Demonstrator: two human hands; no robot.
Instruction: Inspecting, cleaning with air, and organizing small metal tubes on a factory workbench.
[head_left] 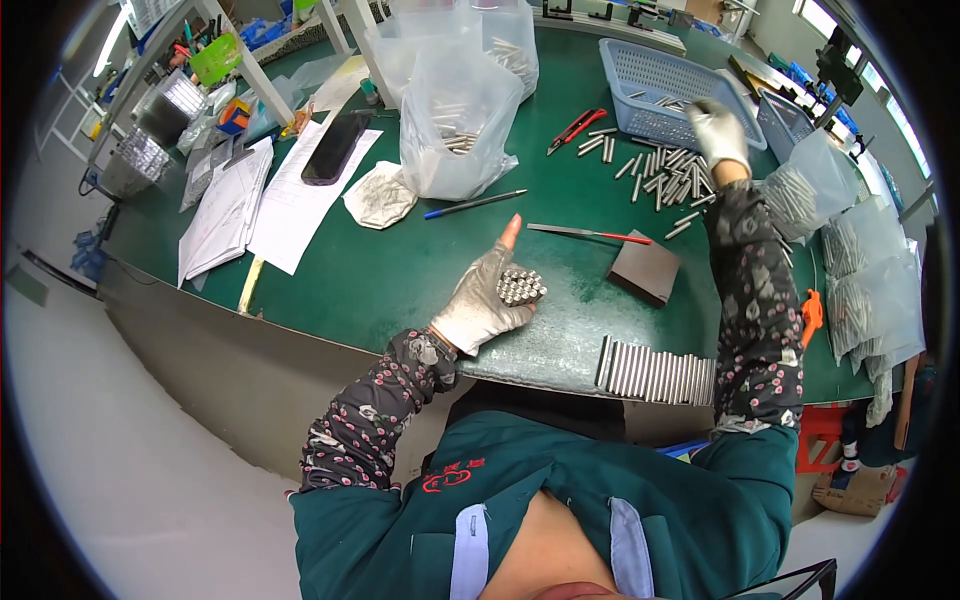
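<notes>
My left hand (478,308), in a pale fingertip-worn glove, is closed around a bundle of short metal pins (521,288), their round ends facing up. The bundle is close to the green tabletop near its front edge. My right hand (718,135), gloved too, is stretched far forward at the near right rim of a blue plastic basket (672,75). Its fingers are blurred, and I cannot see whether they hold anything. Just left of that wrist lies a loose heap of metal pins (672,177). A neat row of pins (655,372) lines the front edge.
Near the middle are a dark square block (644,270), a red-handled file (585,233), pliers (576,131) and a blue pen (474,204). Bags of pins (455,130) stand behind; more bags (862,270) lie right. Papers (300,205) and a phone (336,148) are left.
</notes>
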